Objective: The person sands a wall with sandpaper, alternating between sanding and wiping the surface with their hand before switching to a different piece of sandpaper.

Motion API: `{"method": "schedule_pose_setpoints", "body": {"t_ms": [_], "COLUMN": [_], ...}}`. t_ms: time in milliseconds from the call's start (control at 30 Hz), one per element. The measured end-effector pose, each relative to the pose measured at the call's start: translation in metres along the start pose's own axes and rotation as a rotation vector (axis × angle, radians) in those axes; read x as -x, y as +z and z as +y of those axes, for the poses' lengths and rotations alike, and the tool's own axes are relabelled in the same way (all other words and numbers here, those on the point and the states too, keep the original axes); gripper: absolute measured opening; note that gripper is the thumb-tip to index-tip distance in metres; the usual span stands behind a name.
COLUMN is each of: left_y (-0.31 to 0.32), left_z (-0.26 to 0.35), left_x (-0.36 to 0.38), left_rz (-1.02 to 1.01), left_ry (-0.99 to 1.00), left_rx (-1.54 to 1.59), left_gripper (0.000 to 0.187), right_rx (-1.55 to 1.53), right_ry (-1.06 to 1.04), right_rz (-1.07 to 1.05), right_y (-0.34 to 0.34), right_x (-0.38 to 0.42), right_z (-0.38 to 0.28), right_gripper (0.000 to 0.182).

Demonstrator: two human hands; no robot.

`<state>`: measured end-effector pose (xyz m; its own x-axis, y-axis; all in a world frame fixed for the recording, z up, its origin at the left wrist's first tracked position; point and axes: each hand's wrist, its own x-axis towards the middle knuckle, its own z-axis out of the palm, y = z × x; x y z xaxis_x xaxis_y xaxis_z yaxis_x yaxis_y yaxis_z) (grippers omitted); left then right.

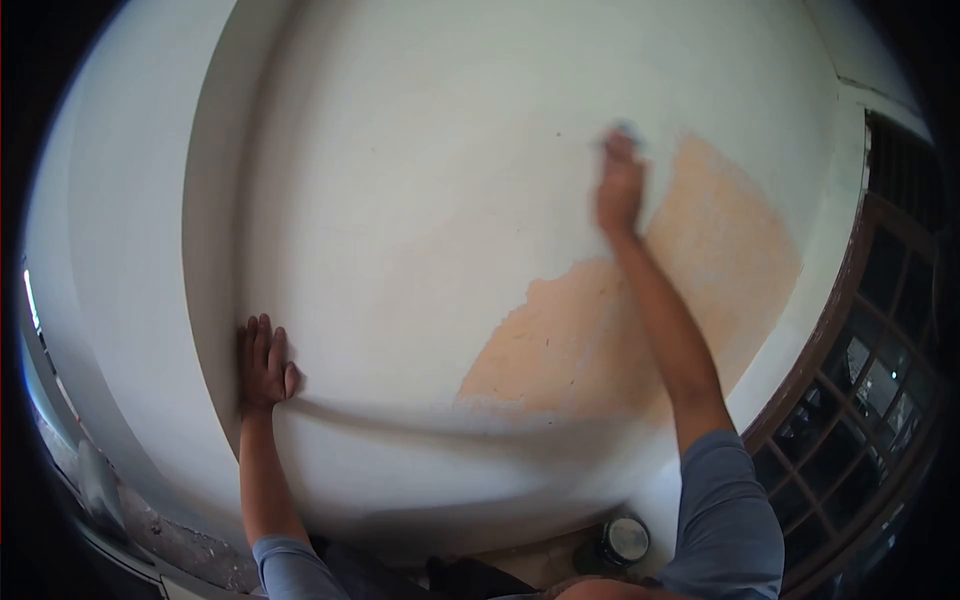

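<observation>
My left hand (265, 365) lies flat with its fingers stretched against the wall, near the inner corner at the left. High up on the white wall (420, 220), my right hand (621, 190) is closed and smeared by motion. A small dark, bluish thing (627, 130) shows at its fingertips, too blurred to name. To the right of and below that hand spreads a peach-coloured patch (575, 340) with ragged edges, partly covered by my right forearm.
A brown-framed window or door with a grid of panes (850, 390) stands at the right. Down by the wall's foot is a round container with a pale top (627, 540). A projecting white pillar (215, 200) borders the wall on the left.
</observation>
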<state>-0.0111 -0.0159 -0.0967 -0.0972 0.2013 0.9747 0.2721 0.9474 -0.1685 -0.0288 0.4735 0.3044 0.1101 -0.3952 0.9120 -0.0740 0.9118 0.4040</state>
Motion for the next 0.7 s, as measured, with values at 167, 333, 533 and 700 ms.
{"method": "schedule_pose_setpoints", "body": {"t_ms": [167,333,533,700], "left_y": [-0.006,-0.009,0.000,-0.010], "left_z": [0.006,0.003,0.003,0.007], "left_x": [-0.006,-0.003,0.002,-0.005], "left_rz": [0.024,-0.035,-0.015,-0.017], "left_ry": [-0.048,-0.043,-0.044,-0.078], "left_rx": [0.036,0.011,0.049,0.055], "left_gripper": [0.050,0.051,0.052,0.052], "right_rx": [-0.137,-0.044,-0.086,-0.171], "right_ry": [0.663,0.219,-0.006,0.750], "right_rz": [0.239,0.116,0.029,0.144], "right_y": [0.015,0.031,0.014,-0.009], "right_x": [-0.039,-0.120,-0.120,-0.125], "right_z": [0.107,-0.145,-0.043,0.066], "right_gripper": [0.030,0.040,0.031,0.034]}}
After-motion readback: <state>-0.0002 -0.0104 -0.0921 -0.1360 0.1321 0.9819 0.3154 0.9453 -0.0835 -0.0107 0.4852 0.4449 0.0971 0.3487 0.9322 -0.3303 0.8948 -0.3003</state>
